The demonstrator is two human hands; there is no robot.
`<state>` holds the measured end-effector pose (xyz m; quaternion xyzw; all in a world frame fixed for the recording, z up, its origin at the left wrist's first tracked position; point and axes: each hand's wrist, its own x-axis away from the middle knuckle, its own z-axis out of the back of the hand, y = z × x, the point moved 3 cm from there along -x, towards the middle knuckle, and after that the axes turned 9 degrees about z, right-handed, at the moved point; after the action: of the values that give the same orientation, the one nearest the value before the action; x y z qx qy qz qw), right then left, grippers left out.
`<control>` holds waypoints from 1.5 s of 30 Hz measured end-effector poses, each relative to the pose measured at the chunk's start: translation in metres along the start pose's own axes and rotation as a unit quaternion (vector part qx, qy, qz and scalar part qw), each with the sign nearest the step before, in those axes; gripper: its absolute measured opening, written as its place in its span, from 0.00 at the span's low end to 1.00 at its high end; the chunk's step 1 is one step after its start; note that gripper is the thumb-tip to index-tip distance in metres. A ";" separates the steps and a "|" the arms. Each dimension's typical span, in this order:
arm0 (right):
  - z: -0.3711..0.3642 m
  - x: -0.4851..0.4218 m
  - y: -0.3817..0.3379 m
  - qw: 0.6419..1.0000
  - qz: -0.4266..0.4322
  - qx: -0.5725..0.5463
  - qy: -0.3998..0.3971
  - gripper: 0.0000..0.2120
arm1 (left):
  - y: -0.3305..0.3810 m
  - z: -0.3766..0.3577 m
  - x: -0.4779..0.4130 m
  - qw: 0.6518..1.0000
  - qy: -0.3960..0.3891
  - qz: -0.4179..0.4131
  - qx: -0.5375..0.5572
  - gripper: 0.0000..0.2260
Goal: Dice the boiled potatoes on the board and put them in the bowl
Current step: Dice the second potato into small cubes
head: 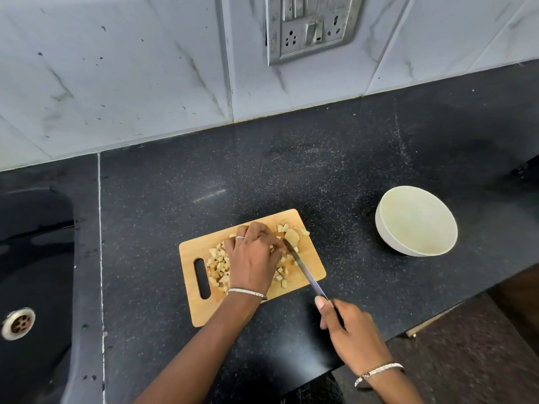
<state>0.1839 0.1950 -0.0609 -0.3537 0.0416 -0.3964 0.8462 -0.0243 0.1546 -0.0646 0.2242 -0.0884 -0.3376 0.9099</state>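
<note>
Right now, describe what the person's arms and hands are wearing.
Both forearms are bare, with no sleeves in view. The left hand has a silver ring on one finger and a slim silver bracelet at the wrist. The right hand has a silver bangle at its wrist.

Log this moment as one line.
step: dicing | left hand: holds potato pieces on board | right hand: grips knife | bowl: empty
</note>
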 end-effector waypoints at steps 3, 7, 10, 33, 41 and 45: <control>-0.003 -0.001 -0.001 1.000 0.006 0.012 0.002 0.28 | -0.008 0.003 0.002 1.000 -0.004 0.004 -0.009 0.08; -0.004 -0.003 -0.003 1.000 0.013 0.029 -0.002 0.29 | -0.008 0.005 0.002 1.000 -0.017 0.010 -0.012 0.06; -0.005 -0.005 -0.003 0.999 0.011 0.049 -0.008 0.30 | -0.005 0.002 0.001 0.999 -0.024 0.013 -0.024 0.05; -0.013 -0.011 -0.003 0.998 -0.007 0.051 -0.045 0.27 | -0.005 0.003 -0.002 0.999 -0.007 0.037 0.010 0.02; -0.004 0.002 -0.007 0.990 -0.002 0.141 -0.004 0.21 | -0.007 0.012 -0.003 0.999 -0.030 0.010 0.021 0.03; -0.011 0.007 -0.010 0.993 0.013 0.107 -0.038 0.21 | -0.002 0.012 -0.008 1.000 -0.017 0.002 0.017 0.06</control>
<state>0.1783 0.1798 -0.0616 -0.2750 -0.0284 -0.3737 0.8854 -0.0357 0.1545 -0.0552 0.2336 -0.1103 -0.3385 0.9048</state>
